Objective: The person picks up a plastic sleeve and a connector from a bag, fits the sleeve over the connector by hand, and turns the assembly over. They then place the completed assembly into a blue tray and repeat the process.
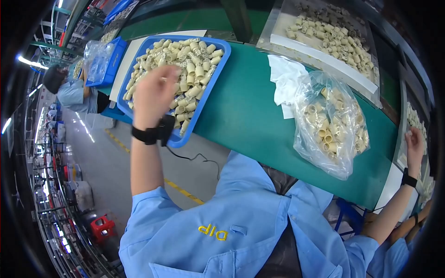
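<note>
Over a blue plastic tray (223,65) hangs my left hand (155,92), with a black band round its wrist. Its fingers are bent and partly blurred, and what lies under them is hidden. The tray is heaped with small cream cylindrical parts (199,72), several with clear or metallic ends. At the far right my right hand (415,143), also with a black wristband, is raised beside a shallow tray (401,147) of similar pale parts. Its fingers are curled in; anything between them is too small to make out.
A clear plastic bag (340,169) of hollow cream cylinders lies on the green table (245,106), beside a white cloth (283,78). Behind it stands a pale-edged tray (324,60) of parts. A black cable (190,159) hangs below the blue tray. Another person (74,92) works at far left.
</note>
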`<state>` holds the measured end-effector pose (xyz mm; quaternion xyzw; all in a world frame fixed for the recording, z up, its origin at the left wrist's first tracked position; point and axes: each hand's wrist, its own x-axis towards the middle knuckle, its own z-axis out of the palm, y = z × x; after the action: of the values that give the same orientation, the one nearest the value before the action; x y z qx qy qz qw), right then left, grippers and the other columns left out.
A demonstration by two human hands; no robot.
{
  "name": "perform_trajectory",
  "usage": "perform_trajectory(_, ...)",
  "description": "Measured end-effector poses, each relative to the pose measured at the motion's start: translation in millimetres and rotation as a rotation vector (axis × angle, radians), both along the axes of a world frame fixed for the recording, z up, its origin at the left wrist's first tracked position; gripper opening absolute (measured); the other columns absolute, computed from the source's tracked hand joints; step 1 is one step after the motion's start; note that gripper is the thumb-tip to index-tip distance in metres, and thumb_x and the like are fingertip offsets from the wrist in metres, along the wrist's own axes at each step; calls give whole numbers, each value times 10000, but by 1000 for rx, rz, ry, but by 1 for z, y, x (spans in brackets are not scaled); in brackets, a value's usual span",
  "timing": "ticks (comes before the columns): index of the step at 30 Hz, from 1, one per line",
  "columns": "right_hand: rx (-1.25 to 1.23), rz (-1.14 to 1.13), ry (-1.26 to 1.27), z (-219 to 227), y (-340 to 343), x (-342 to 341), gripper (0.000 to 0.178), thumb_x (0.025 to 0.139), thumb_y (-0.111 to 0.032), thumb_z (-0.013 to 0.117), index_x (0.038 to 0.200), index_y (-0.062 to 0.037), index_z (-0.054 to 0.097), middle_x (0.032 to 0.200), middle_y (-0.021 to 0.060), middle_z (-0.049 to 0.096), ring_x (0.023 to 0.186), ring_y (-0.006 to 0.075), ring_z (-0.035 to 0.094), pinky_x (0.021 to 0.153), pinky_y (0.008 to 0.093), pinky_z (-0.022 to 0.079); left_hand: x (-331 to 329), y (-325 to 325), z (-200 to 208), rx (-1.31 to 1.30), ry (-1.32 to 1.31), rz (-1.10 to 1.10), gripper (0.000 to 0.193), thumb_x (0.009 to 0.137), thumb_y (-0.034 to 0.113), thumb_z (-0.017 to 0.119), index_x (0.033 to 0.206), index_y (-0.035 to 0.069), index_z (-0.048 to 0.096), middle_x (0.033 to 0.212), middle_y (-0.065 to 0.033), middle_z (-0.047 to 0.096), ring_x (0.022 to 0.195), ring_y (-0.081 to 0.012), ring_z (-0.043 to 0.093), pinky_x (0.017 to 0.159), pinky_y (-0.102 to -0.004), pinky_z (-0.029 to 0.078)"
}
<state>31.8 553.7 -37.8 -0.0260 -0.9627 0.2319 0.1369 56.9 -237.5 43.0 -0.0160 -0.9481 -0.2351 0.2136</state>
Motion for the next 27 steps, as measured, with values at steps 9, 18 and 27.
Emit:
perform_trajectory(9,-668,303,-21,35,-216,-20,294,908,-48,644,1191,-9,574,1096,54,620,963,117,594,860,247,462,30,148,-51,-18,-103,-561,41,832,101,660,866,104,683,826,-42,644,665,-229,641,560,-342,495)
perform_trajectory(18,-1179,597,23,-6,-251,-22,254,911,-136,659,1122,-13,586,1073,48,571,893,110,560,752,246,443,10,186,-50,42,0,-780,218,756,13,676,952,107,686,917,-41,649,856,-238,629,741,-352,487)
perform_trajectory(27,-1283,520,33,-18,-226,-15,242,941,-148,630,1136,-13,580,1122,50,565,851,107,534,729,242,422,-53,51,-35,-329,113,-203,256,819,165,659,1067,102,678,1152,-120,632,1098,-317,584,949,-426,442)
